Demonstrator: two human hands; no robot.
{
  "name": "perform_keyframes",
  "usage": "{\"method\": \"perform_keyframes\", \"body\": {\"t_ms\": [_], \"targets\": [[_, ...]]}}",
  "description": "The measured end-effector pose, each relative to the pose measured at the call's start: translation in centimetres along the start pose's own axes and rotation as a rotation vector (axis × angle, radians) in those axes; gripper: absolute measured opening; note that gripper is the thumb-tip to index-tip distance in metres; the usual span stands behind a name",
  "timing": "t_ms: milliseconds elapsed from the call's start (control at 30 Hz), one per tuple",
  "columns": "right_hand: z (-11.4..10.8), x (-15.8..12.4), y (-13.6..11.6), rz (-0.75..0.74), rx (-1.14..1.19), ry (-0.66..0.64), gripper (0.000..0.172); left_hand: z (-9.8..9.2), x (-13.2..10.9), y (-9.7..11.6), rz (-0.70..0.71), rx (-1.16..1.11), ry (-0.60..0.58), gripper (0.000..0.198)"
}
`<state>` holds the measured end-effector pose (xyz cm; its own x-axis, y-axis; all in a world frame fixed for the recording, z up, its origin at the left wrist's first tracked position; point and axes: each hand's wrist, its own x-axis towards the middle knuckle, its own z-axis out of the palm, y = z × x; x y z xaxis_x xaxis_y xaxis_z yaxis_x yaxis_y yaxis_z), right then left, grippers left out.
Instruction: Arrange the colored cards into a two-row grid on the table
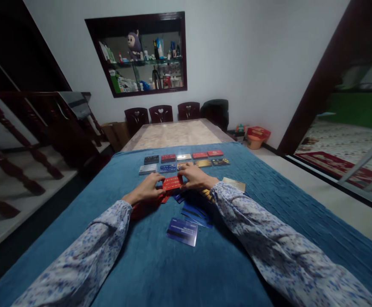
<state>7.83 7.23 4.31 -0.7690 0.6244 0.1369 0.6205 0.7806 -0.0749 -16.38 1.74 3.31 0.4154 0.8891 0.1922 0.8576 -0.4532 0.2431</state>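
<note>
- Left hand [147,187] pinches the left edge of a red card [172,186], bent fingers apparently steadying it so it sits square.
- Loose red cards [144,209] lie left of the red card and nearer the wearer, dim in the forearm's shadow.
- Red card itself spans the gap between both hands, lettered face visible; whether others sit beneath it, one cannot tell.
- Lone blue card [182,231] rests nearer the wearer than the red card, dark stripe showing.
- Card stacks [183,157] form two rows beyond the red card, on blue cloth [141,273] over the bench [179,134], seemingly spaced to keep designs apart.
- Right hand [194,175] pinches the red card's right edge, likely balancing the opposite grip.
- Fanned blue cards [198,213] overlap to the red card's near right.
- Pale card [233,184] lies farther right of the red card, beyond the sleeve.
</note>
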Motion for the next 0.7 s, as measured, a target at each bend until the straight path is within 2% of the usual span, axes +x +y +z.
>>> {"method": "perform_keyframes", "body": {"t_ms": [167,300,467,700], "targets": [[0.0,-0.8,1.7,0.028,-0.011,-0.017,0.045,0.6,2.2,0.6,0.062,0.054,-0.032,0.032],[-0.1,-1.1,3.1,0.084,-0.053,-0.013,0.042,1.2,4.5,0.8,0.074,0.109,-0.055,0.037],[-1.2,-1.3,4.8,0.159,-0.062,-0.049,0.043,1.4,7.5,1.3,0.100,0.135,-0.079,0.036],[-2.4,-0.8,7.6,0.211,-0.050,-0.071,0.035,1.5,11.3,1.7,0.088,0.165,-0.103,0.033]]}}
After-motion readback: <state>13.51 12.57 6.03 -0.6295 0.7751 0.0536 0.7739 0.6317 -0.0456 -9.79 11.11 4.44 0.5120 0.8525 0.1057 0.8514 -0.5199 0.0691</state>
